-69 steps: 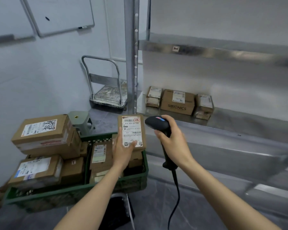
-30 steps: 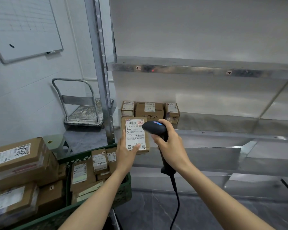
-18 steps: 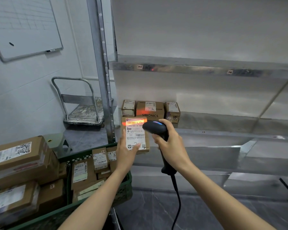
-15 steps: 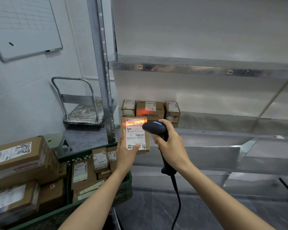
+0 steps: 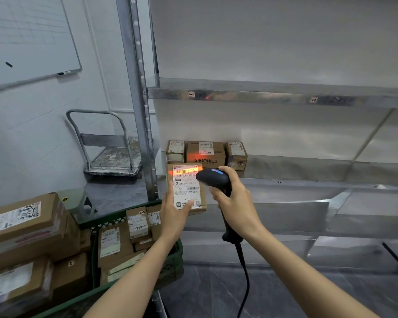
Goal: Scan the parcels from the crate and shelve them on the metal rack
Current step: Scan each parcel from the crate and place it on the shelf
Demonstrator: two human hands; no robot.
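Covered grips, cropped crate, unreadable print

The left hand (image 5: pixel 174 218) covers the lower-left corner of the held parcel (image 5: pixel 186 188), its fingers hidden behind the box; the right hand (image 5: pixel 236 206) wraps most of the handle of the scanner (image 5: pixel 213 179). The cable (image 5: pixel 245 278) leaves the bottom edge. The green crate (image 5: pixel 170 269) is cut off at the bottom; the metal rack (image 5: pixel 274 97) runs off to the right. The labels' fine print is too small to read.

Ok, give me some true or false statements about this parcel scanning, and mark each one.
1. The left hand holds a parcel with its label facing the camera. True.
2. The right hand holds a cordless scanner. False: a cable hangs from its handle.
3. Three boxes sit on the rack shelf. True.
4. The green crate is empty. False: it holds several cartons.
5. Orange light falls on the held parcel's top barcode. True.
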